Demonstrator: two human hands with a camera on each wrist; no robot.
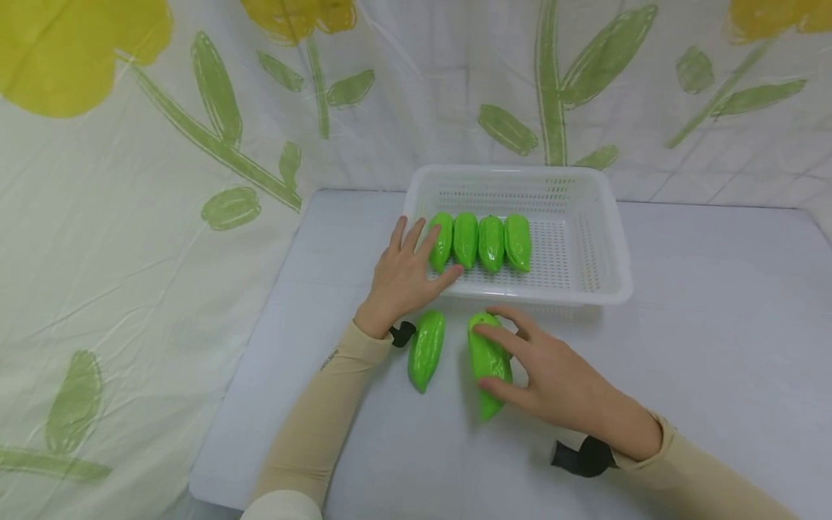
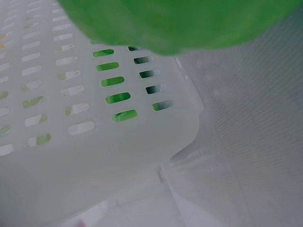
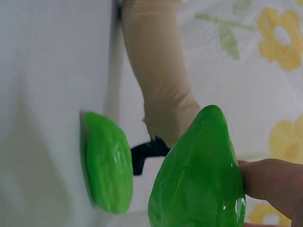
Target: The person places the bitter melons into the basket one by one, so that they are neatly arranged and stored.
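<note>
My right hand (image 1: 559, 372) grips a glossy green ridged toy fruit with a pointed tip (image 1: 489, 354), fingers at its upper part and thumb lower down. In the right wrist view, the thumb (image 3: 272, 182) lies against the side of this fruit (image 3: 199, 175). A similar green fruit (image 1: 426, 350) lies on the table beside the left wrist. My left hand (image 1: 404, 278) spreads its fingers over the left front corner of a white perforated basket (image 1: 552, 292), overlapping the leftmost of several green fruits (image 1: 492, 244) lined up inside. The left wrist view looks at the basket's outer wall (image 2: 94, 146), under a blurred green shape.
The basket stands at the back of a white-covered table (image 1: 702, 325), close to a flower-printed curtain (image 1: 442, 94). Its bare perforated floor (image 1: 552, 253) shows to the right of the row. Black wrist mounts (image 1: 583, 458) stick out near both wrists.
</note>
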